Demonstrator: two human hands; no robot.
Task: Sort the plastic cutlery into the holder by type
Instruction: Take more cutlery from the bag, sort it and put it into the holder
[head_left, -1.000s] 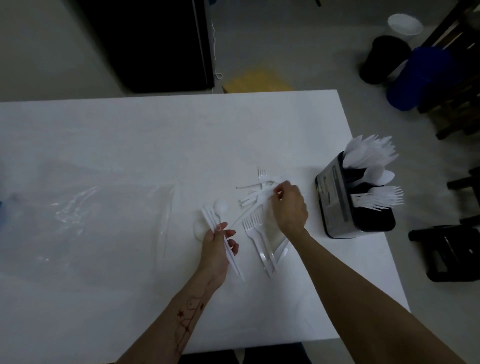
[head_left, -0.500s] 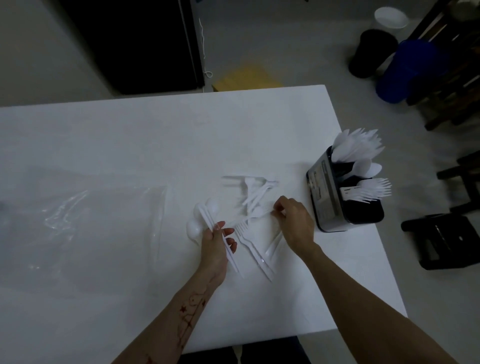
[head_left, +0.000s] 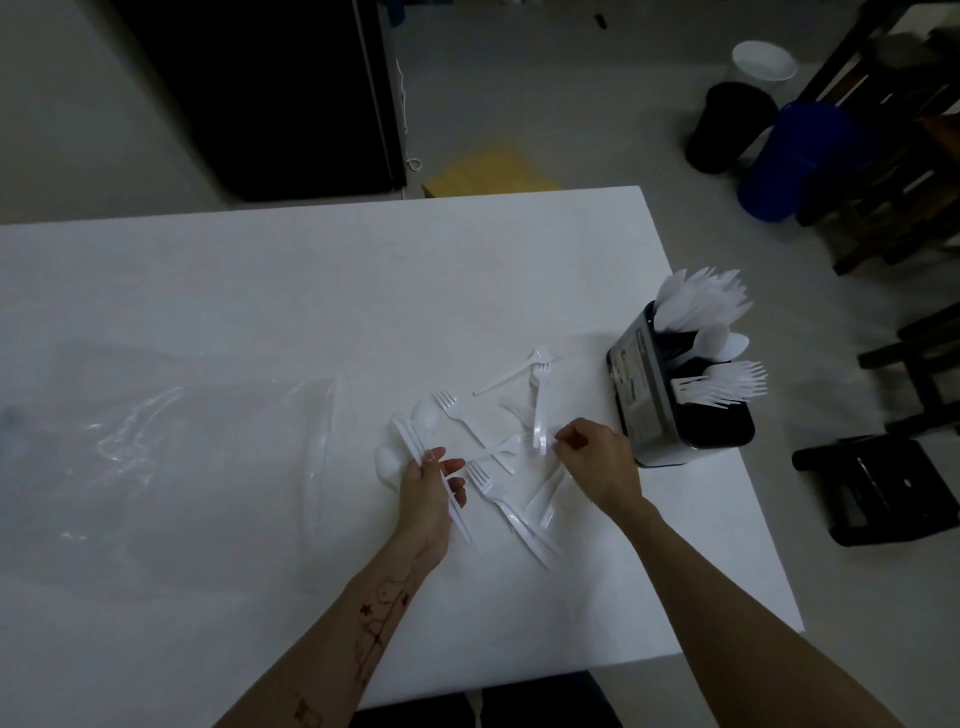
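Now the right hand (head_left: 597, 462) has pulled back toward the black three-slot holder (head_left: 670, 410), fingers pinched, on what I can't tell. Left hand (head_left: 428, 493) still grips a bundle of white plastic pieces (head_left: 415, 447). Loose white plastic forks (head_left: 511, 499) stay scattered on the white bench (head_left: 260, 291), so sorting is partway done.

You see white, smooth plastic cutlery (head_left: 519, 452) on a matt white table (head_left: 260, 291). The holder (head_left: 641, 400) looks dark and glossy. At frame left lies a clear, shiny plastic bag (head_left: 171, 447).
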